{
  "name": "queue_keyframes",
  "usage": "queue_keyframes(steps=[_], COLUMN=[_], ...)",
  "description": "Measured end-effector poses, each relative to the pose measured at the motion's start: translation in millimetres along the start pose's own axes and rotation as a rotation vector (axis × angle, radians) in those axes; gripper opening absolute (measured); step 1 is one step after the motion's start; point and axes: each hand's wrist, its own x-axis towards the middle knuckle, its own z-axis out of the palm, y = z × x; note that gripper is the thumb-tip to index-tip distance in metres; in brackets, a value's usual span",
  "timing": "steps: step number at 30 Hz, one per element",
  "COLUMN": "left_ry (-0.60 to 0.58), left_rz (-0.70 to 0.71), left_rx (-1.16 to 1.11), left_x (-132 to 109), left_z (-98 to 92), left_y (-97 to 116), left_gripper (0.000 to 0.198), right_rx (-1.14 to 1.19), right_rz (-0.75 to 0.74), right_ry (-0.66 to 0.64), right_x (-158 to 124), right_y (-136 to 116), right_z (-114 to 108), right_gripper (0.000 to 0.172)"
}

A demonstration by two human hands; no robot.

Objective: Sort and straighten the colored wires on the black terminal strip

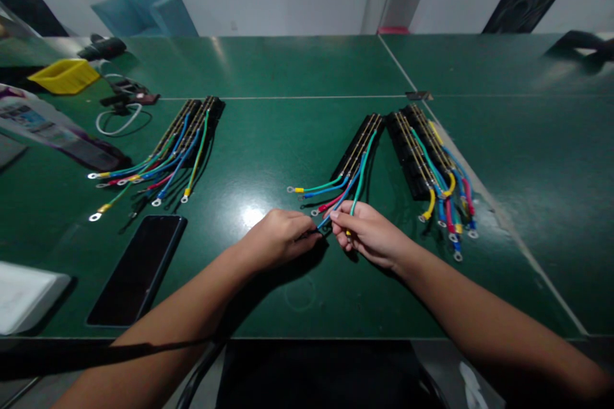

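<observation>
Green counter carries, at its left side, a dark phone. Farther from the near edge, a black block rests between the left blocks and the right blocks, closer to the right ones. Left hand pinches a blue wire of this block near its end; right hand pinches the same wire higher up, and a green wire runs into its grip. Smallest are the ring lugs.

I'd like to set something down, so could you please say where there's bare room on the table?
Bare: between the left wired strips and middle strip; right of the pale seam, short of the dark object. Crowded: around the left hand and right hand, and beside the yellow bin.
</observation>
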Motion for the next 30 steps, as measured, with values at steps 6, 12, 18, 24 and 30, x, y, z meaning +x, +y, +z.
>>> queue_keyframes(steps=[6,12,18,24,30], left_ry=[-0.021,-0.049,-0.05,-0.027,0.011], left_rz=[0.019,0.001,0.004,0.002,-0.049], left_rx=[0.045,0.125,0.159,0.145,0.165], left_x=[1.0,2.1,2.2,0.3,-1.5], left_z=[-0.7,-4.3,-6.1,-2.9,-3.4], left_y=[-0.3,-2.9,0.6,-0.1,-2.5], left_gripper=[0.02,0.021,0.026,0.023,0.022], right_rx=[0.011,-0.015,-0.017,-0.011,-0.021], right_rz=[-0.008,-0.007,-0.02,-0.01,-0.023], right_ry=[0.006,-0.007,-0.009,-0.002,-0.003], right_x=[-0.1,1.0,0.1,-0.8,-0.1], right_y=[0.1,0.3,0.7,-1.5,-0.7], right_z=[0.1,-1.2,-0.5,1.2,0.7], right_gripper=[0.024,0.025,0.029,0.027,0.025])
